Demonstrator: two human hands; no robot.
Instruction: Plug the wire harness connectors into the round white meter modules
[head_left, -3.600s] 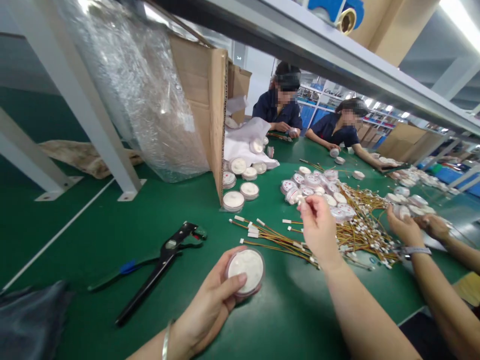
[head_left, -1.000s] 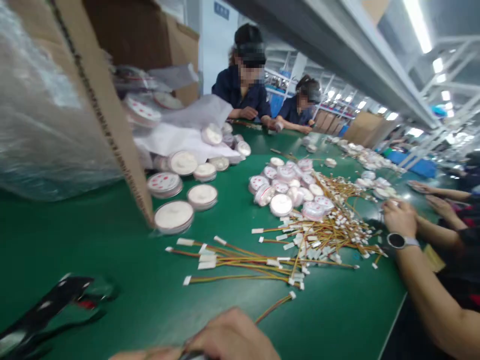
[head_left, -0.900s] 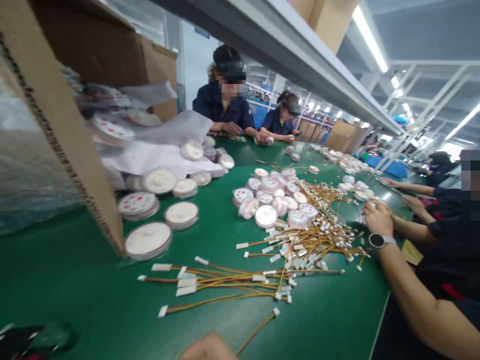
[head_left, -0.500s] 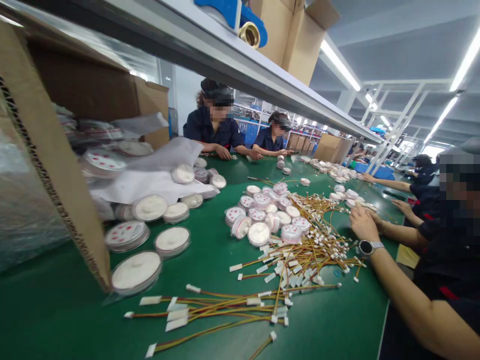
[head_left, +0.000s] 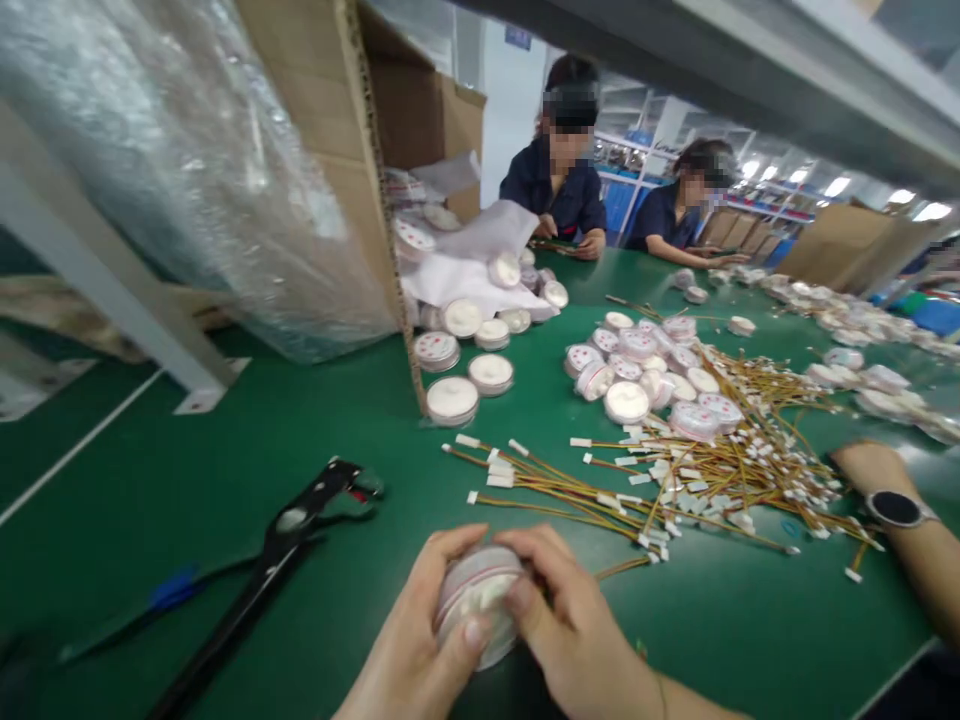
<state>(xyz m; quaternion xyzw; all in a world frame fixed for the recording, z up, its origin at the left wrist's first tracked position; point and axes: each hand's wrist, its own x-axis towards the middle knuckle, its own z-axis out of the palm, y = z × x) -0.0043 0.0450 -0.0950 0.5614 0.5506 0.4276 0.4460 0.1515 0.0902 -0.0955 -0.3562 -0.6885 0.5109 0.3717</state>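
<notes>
Left hand and right hand are both in view now, when half a second ago neither one showed, and the camera has swung round so the black hand tool is back in sight too. Round clear case with pale stuff inside sits right between the two hands: left palm and fingers wrap one side, right fingers and thumb close on the other, both thumbs up on the near side. So neither hand is wide, they're sharing the one case (it's tipped, rim uppermost, and I can't tell whether it touches the table).

Just beyond the fingers, yellow-and-brown cables with white connectors lie across the green table, and one cable end pokes out right beside the right hand. Farther back there's a heap of similar cases, with more by the cardboard box and its white wrapping. That tool lies left of the left hand, not touching it. Over on the right, a co-worker's hand with a watch rests near the cables.
</notes>
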